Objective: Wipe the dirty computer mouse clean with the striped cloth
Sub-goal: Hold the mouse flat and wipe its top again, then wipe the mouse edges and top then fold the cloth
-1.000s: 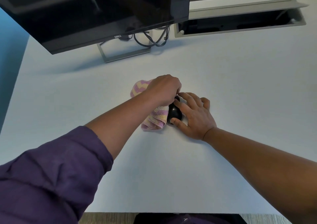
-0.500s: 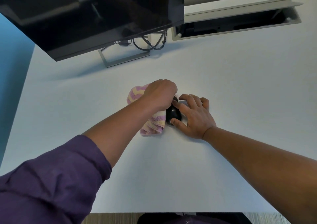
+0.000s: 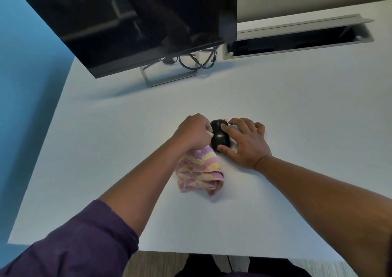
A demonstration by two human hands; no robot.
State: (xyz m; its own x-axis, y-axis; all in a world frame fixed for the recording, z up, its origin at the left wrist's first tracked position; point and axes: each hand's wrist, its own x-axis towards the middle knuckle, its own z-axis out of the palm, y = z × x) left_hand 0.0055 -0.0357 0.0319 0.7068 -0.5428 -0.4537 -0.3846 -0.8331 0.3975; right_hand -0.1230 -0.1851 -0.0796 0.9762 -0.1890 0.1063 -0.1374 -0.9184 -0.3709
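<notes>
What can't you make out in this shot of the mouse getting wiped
Head view only:
- Left side of the mouse: hidden by the left hand.
- How the striped cloth sits in that grip: covered by the curled fingers.
- Whether the mouse is clean: specks beside it are too small.
- Inside the desk's cable tray: too dark.
- Right hand fingertips behind the mouse: partly hidden.

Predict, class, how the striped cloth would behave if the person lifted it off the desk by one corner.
The striped cloth would probably flop and hang limp: it lies in soft, bunched folds below the left hand gripping it. Its fluffy pile suggests it is light and unlikely to slide on the desk. It looks unbreakable.
</notes>
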